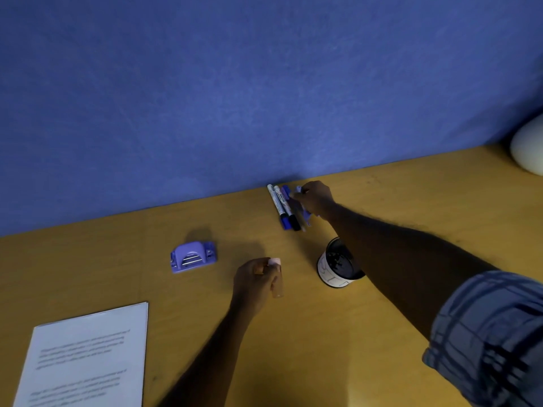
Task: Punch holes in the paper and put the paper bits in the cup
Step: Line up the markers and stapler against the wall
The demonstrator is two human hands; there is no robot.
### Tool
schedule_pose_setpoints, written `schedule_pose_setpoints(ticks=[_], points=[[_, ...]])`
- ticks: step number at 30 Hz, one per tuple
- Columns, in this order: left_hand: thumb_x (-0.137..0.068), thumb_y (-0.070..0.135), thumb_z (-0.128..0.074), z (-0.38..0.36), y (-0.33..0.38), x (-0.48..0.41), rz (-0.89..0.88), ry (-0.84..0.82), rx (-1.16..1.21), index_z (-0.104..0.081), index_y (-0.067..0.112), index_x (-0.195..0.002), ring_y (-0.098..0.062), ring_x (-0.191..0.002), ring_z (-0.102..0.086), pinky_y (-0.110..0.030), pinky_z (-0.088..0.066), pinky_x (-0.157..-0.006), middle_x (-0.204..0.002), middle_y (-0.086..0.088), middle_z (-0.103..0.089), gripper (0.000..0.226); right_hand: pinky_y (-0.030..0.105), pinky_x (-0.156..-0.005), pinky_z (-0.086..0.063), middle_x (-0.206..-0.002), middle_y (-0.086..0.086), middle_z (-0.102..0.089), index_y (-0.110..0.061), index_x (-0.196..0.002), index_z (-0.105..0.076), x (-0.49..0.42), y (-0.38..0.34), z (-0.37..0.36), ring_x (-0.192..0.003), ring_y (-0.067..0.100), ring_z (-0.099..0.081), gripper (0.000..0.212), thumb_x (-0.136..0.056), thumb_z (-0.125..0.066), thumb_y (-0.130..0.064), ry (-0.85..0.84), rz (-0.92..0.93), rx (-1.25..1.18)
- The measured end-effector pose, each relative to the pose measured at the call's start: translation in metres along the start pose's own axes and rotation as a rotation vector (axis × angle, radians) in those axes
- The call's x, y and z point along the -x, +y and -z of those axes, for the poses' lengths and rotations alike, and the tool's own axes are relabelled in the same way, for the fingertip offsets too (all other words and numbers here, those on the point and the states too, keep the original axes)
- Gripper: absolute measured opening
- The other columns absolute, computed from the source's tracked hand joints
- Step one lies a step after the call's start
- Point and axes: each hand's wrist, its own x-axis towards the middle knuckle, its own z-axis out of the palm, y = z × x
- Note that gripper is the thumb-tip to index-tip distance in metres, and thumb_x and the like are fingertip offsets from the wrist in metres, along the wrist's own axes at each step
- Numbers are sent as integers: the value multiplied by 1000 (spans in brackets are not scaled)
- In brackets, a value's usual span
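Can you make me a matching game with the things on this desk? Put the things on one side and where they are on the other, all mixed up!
Things:
1. hole punch
2. paper
3. cup
4. markers

Places:
A. under the right forearm
B. by the blue wall, at the right hand
C. bottom left corner
D. left of the left hand

Pairs: 1-D, 2-C, 3-A, 4-B

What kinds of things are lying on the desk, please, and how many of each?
Hole punch: 1
Cup: 1
Stack of paper: 1
Markers and pens: at least 4, some hidden by the right hand
Small item in the left hand: 1
Total: at least 8
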Motion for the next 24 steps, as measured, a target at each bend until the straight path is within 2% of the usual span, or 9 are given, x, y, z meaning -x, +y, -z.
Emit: schedule_pose_setpoints(ticks=[3,6,8,12,14,18,22,24], points=[[-88,38,-69,-1,1,-1,21,2,17,-76,24,-87,-23,-82,-71,-53,-59,-80,-80,-5,-74,15,19,-44,-40,-56,12,-62,2,-74,-66,0,2,7,-42,12,-54,39,-94,-54,-29,20,-36,-9],[-89,35,-69,-3,3,-2,19,10,32,-76,22,-88,-24,-80,-69,-54,-58,-80,-79,-8,-74,15,20,-50,-48,-49,9,-58,-1,-66,-60,-2,4,10,-43,16,-58,38,-96,-50,-24,51,-53,36],[-90,33,-69,-3,4,-3,7,14,28,-76,23,-88,-25,-83,-70,-53,-58,-82,-81,-7,-74,13,25,-58,-55,-54,9,-64,-2,-71,-62,-3,2,9,-48,19,-64,32,-93,-51,-23,62,-63,108],[-91,29,-68,-4,6,-5,12,18,45,-76,16,-91,-24,-81,-68,-54,-57,-83,-82,-12,-73,16,40,-70,-61,-83,14,-72,-2,-91,-68,-4,-3,4,-74,28,-71,25,-89,-59,-26,65,-64,187],[-91,29,-68,-3,6,-7,3,18,33,-76,13,-88,-22,-75,-65,-54,-57,-81,-79,-16,-72,18,39,-68,-61,-90,15,-71,-2,-94,-68,-5,-4,3,-78,30,-70,25,-86,-63,-25,62,-59,212],[-91,30,-69,-3,7,-7,-14,32,30,-72,24,-79,-30,-79,-70,-55,-57,-79,-81,-16,-73,14,27,-56,-50,-87,12,-71,-5,-89,-66,-6,0,3,-71,24,-66,27,-86,-61,-31,63,-49,190],[-90,32,-69,-4,10,-10,-13,26,39,-74,22,-84,-26,-82,-70,-56,-57,-81,-81,-14,-73,13,37,-74,-54,-102,13,-65,-4,-107,-63,5,-4,10,-92,29,-65,38,-91,-52,-37,165,-8,180],[-90,32,-69,-4,13,-12,-20,43,33,-75,22,-85,-28,-84,-71,-53,-58,-82,-82,-11,-74,12,39,-74,-53,-99,9,-63,-7,-101,-65,16,-16,14,-89,24,-61,26,-90,-54,-28,188,124,124]])
